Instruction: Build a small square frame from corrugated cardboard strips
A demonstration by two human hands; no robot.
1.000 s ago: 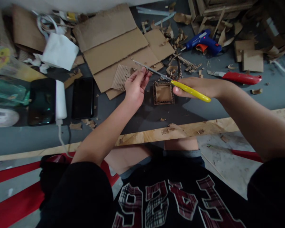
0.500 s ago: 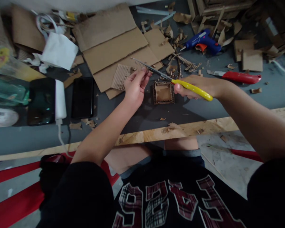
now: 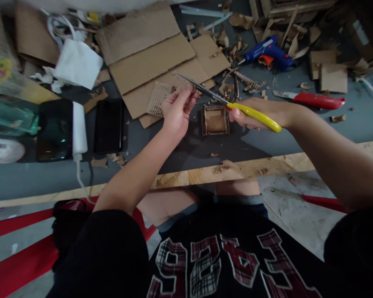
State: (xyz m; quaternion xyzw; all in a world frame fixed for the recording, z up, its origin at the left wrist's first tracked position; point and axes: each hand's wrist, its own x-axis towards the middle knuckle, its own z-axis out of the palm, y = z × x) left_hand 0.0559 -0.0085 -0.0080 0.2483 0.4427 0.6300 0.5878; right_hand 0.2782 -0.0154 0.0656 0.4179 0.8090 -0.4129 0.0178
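Scissors (image 3: 265,121) had shifted slightly vs a second ago: tip a touch farther out from the body, yellow handle a bit further right. Right hand (image 3: 262,106) had curled its fingers in more; left hand (image 3: 177,108) hardly moved. Right hand was closed around the handle, blades angled across to the left hand's fingertips; couldn't tell whether the blades were parted. Left hand was pinched tight on a small cardboard piece (image 3: 192,87), mostly hidden by fingers, blade right at it. Square cardboard tray (image 3: 215,120) sat on the desk (image 3: 189,155) between the hands, just left of the right fingers. Corrugated piece (image 3: 156,98) lay just left of the left hand, cardboard sheets (image 3: 152,62) beyond it. Glue gun (image 3: 270,54) was beyond the right hand, red-handled utility knife (image 3: 318,100) to its right.
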